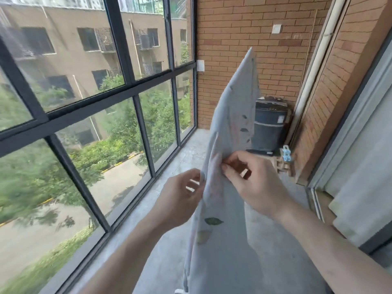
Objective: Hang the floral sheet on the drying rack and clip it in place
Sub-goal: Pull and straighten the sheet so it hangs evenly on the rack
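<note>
The floral sheet [229, 132], pale with green leaf prints, rises in front of me in a tall pointed fold and hangs down past the bottom of the view. My right hand [252, 179] pinches a fold of it between thumb and fingers at mid-height. My left hand [180, 196] sits against the sheet's left edge with its fingers curled around the cloth. A bunch of blue clips [286, 154] lies on a wooden stand by the right wall. No drying rack shows in the view.
I stand on a narrow balcony with a concrete floor [169, 240]. Tall dark-framed windows [131, 90] close the left side. A brick wall [244, 49] ends it, with a dark washing machine [269, 126] in the far corner. A sliding door frame [350, 166] runs along the right.
</note>
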### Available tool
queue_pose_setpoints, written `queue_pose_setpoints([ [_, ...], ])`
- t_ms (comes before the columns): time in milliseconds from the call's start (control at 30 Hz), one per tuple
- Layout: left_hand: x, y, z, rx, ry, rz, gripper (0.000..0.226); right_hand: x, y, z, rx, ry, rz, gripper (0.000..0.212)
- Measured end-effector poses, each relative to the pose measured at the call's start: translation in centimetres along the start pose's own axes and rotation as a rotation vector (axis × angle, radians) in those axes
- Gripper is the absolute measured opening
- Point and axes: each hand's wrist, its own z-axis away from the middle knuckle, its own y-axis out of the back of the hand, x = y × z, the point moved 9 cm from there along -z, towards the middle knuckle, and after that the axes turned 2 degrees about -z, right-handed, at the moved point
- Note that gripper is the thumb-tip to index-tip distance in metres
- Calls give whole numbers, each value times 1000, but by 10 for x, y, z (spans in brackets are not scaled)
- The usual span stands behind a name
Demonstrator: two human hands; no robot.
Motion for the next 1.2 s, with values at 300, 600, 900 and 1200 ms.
queue_pose_setpoints([
  [300, 11, 93, 41, 534, 128, -42, 18, -24, 30, -12, 54, 145, -71, 18],
  [600, 5, 73, 8, 174, 238, -364, 15, -43, 34, -63, 26, 341, 188, 42],
  [900, 54, 37, 34, -12, 89, -277, 24, -45, 16, -76, -60, 361, 227, 36],
  [1200, 53, 27, 38, 212, 25, -477, 14, -42, 18, -86, -47, 441, 205, 39],
])
